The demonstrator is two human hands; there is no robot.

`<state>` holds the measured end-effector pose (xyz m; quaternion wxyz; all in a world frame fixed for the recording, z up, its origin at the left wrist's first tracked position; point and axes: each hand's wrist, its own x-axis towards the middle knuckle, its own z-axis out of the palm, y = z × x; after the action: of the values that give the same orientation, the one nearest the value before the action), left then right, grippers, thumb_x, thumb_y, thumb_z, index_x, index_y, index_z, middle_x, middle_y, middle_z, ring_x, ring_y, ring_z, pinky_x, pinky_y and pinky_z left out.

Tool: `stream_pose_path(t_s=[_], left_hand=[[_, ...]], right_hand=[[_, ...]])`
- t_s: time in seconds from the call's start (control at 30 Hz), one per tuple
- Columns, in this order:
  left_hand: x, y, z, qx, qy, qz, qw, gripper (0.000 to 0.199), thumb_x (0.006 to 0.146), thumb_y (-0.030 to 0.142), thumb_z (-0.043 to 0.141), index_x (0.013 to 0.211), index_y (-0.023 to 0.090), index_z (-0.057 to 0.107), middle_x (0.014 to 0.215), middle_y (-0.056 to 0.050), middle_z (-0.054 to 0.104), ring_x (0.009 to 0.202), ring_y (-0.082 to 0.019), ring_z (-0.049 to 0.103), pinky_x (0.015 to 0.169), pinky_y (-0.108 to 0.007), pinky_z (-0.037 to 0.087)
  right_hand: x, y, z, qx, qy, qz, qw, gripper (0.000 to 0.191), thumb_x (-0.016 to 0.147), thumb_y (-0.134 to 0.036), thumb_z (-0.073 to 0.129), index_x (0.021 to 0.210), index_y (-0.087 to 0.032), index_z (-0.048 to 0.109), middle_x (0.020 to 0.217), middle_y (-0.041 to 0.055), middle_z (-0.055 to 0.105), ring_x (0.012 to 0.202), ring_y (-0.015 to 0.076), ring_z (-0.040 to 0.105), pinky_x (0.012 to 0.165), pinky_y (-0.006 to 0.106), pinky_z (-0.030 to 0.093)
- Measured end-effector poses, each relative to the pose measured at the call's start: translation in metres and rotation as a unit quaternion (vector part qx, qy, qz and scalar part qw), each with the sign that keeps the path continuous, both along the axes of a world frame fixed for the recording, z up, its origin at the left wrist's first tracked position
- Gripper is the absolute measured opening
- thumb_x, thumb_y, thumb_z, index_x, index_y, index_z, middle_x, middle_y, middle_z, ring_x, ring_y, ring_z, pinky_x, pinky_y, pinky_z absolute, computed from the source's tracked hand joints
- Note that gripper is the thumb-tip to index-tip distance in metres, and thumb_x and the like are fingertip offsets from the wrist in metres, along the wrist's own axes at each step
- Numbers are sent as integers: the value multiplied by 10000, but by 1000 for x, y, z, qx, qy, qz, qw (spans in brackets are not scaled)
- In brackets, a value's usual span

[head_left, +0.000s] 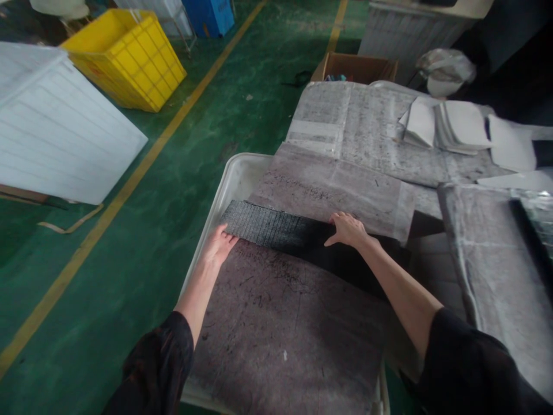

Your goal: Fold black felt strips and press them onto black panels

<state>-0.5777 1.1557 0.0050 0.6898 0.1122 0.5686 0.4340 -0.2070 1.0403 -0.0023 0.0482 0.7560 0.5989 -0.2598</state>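
Observation:
A long black strip with a ribbed, woven-looking surface (268,226) lies across worn greyish-brown sheets. My left hand (219,245) pinches its left end at the lower corner, thumb on top. Over the strip's upper edge, farther right, is my right hand (348,229), its thumb spread away from the fingers. Whether that hand presses on the strip or only hovers is hard to tell. Below the strip spreads a large stained sheet (285,323); another such sheet (328,184) is above it. The strip's right end runs into dark shadow under my right forearm.
The sheets rest over a white plastic bin (222,184). Stacked pale pieces (462,124) lie on a covered surface at the upper right, near a cardboard box (371,66). A white bin (64,132) and a yellow crate (142,63) stand left on the green floor (142,248).

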Motion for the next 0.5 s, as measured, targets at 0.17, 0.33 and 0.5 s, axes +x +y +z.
stream_pose_path(t_s=[0.17,0.33,0.5], left_hand=[[-10,-43,3,-2,82,42,996,103,867,76,604,848,177,593,965,-83,665,961,-168,666,921,-302,535],[0,-116,8,-49,39,-19,998,158,819,100,679,969,133,646,978,-156,707,957,-248,704,872,-357,573],[39,-177,2,-103,-89,-119,983,243,763,227,809,943,137,673,1063,-187,705,1073,-313,667,1013,-441,507]], right_hand=[[3,10,-1,-38,4,2,999,652,536,-522,891,1054,-212,643,1050,84,665,1038,323,626,807,377,519],[-1,8,12,-35,27,47,998,621,610,-494,863,1139,-236,665,1171,91,655,1128,320,604,851,355,501],[-25,-13,55,-26,46,69,996,588,723,-425,787,1251,-249,597,1110,84,708,1078,322,650,777,335,484]])
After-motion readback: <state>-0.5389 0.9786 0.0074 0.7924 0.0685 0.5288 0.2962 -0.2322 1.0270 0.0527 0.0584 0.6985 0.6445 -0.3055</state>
